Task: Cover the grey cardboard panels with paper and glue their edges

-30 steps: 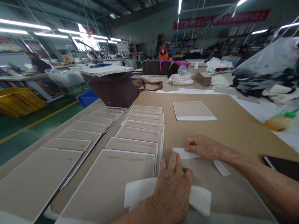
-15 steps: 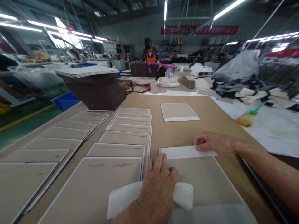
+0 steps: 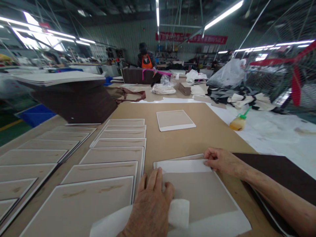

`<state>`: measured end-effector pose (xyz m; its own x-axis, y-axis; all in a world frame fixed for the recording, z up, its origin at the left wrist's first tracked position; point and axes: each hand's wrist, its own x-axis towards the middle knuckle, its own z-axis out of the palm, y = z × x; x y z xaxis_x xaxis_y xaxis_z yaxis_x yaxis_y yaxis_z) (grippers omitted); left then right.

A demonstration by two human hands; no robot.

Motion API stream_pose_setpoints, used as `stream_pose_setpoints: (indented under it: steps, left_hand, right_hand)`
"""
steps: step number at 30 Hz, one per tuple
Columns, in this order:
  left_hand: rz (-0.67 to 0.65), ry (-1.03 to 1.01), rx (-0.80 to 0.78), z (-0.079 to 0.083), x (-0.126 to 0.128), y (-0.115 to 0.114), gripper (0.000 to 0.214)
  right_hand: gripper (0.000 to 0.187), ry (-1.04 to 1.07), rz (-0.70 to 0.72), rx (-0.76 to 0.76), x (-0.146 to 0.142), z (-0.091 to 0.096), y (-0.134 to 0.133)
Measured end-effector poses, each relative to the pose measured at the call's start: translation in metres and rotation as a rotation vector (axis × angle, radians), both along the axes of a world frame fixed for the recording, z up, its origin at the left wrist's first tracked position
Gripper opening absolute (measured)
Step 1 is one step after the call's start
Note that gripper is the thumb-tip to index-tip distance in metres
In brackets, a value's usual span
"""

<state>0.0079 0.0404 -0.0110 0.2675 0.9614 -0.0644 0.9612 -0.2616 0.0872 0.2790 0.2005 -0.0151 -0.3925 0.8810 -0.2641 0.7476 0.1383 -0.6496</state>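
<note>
A beige panel (image 3: 195, 191) with thin white edges lies before me, with a white strip (image 3: 182, 166) across its far end and a broad white band along its near end. My left hand (image 3: 150, 200) rests on the panel with its fingers stretched out, the tips touching the strip's left part. A loose, curled white piece (image 3: 179, 212) lies under that palm and sticks out on both sides. My right hand (image 3: 218, 162) pinches the strip at the panel's far right corner. A sliver of another beige edge shows behind the strip.
Two overlapping rows of beige panels (image 3: 98, 197) run along the left, beside a tall dark stack (image 3: 76, 102). One panel (image 3: 175, 119) lies farther off. At right are a dark sheet (image 3: 274, 174), a glue bottle (image 3: 239, 122) and a fan (image 3: 293, 62). A person (image 3: 146, 59) works behind.
The view has turned right, bringing in the fan and more of the dark sheet. The strip's right end, which jutted past the panel, now sits near its edge. My left hand stays on the panel.
</note>
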Motion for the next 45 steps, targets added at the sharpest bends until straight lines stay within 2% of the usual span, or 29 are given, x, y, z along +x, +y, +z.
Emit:
stream_pose_setpoints:
  steps: [8, 14, 20, 25, 29, 31, 33, 35, 36, 40, 45]
  left_hand:
    - [-0.003, 0.023, -0.046, 0.003, 0.0, 0.0, 0.053]
    - [0.002, 0.028, -0.043, 0.001, 0.0, 0.003, 0.046]
    - [-0.021, 0.034, -0.033, -0.001, -0.002, 0.003, 0.049]
    - [-0.004, 0.025, -0.012, 0.0, 0.0, 0.002, 0.046]
    - [-0.014, 0.033, 0.0, -0.002, 0.0, 0.002, 0.05]
    - [-0.008, 0.035, 0.011, -0.002, 0.001, 0.002, 0.047]
    - [0.002, 0.035, 0.012, 0.001, 0.002, 0.002, 0.043]
    - [0.01, 0.039, 0.001, 0.003, 0.002, 0.002, 0.043]
    - [0.007, 0.039, -0.004, 0.004, 0.002, 0.002, 0.043]
    - [-0.022, 0.022, 0.019, 0.003, -0.002, 0.002, 0.037]
    - [-0.021, 0.002, 0.051, 0.002, -0.003, -0.001, 0.036]
  right_hand:
    - [0.012, -0.061, 0.023, 0.15, -0.009, 0.009, 0.013]
    - [0.012, -0.111, 0.046, 0.15, -0.011, 0.004, 0.019]
    - [0.012, -0.181, 0.081, 0.138, -0.012, 0.002, 0.024]
    - [0.014, -0.314, 0.111, 0.283, -0.011, 0.018, 0.024]
    - [0.015, -0.36, 0.136, 0.436, -0.028, 0.034, -0.004]
    - [0.03, -0.323, 0.246, 0.489, -0.044, 0.035, -0.028]
    - [0.044, -0.289, 0.436, 0.51, -0.06, 0.03, -0.053]
    - [0.052, -0.292, 0.556, 0.45, -0.069, 0.021, -0.072]
    - [0.057, -0.308, 0.565, 0.404, -0.071, 0.017, -0.079]
    - [0.081, -0.372, 0.428, 0.329, -0.06, 0.001, -0.089]
    - [0.091, -0.405, 0.215, 0.338, -0.025, -0.013, -0.075]
